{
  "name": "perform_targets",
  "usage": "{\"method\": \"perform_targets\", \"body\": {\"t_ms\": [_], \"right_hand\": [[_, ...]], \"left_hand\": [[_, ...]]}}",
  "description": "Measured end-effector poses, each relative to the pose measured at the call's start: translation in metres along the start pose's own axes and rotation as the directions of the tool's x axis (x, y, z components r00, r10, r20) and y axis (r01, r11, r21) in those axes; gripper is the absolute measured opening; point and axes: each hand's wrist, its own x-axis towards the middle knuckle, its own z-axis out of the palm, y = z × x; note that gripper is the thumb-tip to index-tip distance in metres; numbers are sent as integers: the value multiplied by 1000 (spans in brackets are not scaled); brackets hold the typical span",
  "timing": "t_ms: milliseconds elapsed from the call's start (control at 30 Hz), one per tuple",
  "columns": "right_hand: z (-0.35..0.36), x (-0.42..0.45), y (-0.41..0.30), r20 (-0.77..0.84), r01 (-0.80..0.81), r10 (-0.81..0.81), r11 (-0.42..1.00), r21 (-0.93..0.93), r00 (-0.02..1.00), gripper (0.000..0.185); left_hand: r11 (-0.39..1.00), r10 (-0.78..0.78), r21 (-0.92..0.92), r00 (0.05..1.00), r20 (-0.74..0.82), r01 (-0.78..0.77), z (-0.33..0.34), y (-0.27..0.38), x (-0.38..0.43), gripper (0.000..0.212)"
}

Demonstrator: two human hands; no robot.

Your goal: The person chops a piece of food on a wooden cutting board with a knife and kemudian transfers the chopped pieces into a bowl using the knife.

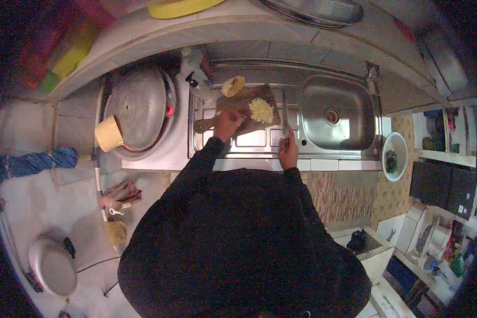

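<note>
A wooden cutting board (pixel 244 95) with a handle at its left lies on the ribbed drainboard of a stainless steel sink. Finely chopped pale yellow food (pixel 261 111) is heaped on its right half. At the board's back edge sits a larger pale yellow piece of food (pixel 233 86) with a brownish patch; its kind is unclear. My left hand (pixel 227 125) rests over the board's front left part, fingers bent down, and what is under the fingertips is hidden. My right hand (pixel 288 150) grips a knife (pixel 285 113), its blade pointing away from me beside the board's right edge.
Right of the drainboard is the sink basin (pixel 334 137). A pump bottle (pixel 199 88) stands behind the board at the left. Farther left are a large round metal lid (pixel 141 107) and a yellowish mug (pixel 108 134). A white bucket (pixel 395 157) is beyond the sink's right end.
</note>
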Motion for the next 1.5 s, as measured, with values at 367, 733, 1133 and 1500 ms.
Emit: {"method": "perform_targets", "body": {"t_ms": [367,733,1133,1500], "right_hand": [[-1,4,-21,94,0,-8,996,84,996,57],[-7,-2,-11,148,-39,37,999,12,988,53],[3,-10,-34,523,150,-37,973,-175,852,70],[12,-12,-44,604,185,56,926,-329,795,72]], "left_hand": [[982,51,177,993,104,-69,8,-7,6,24],[908,-100,399,991,-87,126,30,11,-2,19],[935,-87,325,979,-184,144,23,21,-22,26],[921,-102,351,972,-210,172,26,18,-21,24]]}}
